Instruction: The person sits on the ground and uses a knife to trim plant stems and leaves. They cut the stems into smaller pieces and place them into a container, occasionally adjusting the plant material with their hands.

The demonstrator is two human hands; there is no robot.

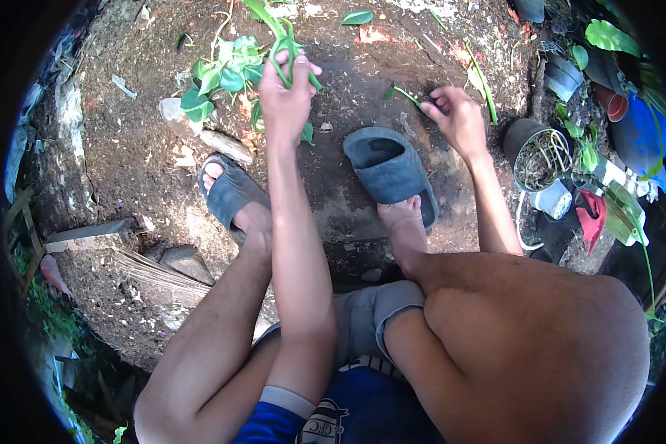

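Note:
My left hand (pixel 287 100) is closed round several thick green plant stems (pixel 283 33), whose upper ends run past the top edge of the view. Heart-shaped green leaves (pixel 233 70) hang beside it on the left. Over the soil on the right, my right hand (pixel 459 122) has thumb and fingers bent together at the end of a short green stem piece (pixel 405 95). A longer cut stem (pixel 482 85) lies just beyond those fingers. One loose leaf (pixel 357 17) is on the ground farther off.
My feet, in dark slide sandals (pixel 381 163), rest on the bare soil. At the right stand a round pot (pixel 524 159) with pale roots, a grey pot (pixel 562 78) and a blue plastic item (pixel 644 137). Stones (pixel 185 260) and a wood block (pixel 89 234) lie at left.

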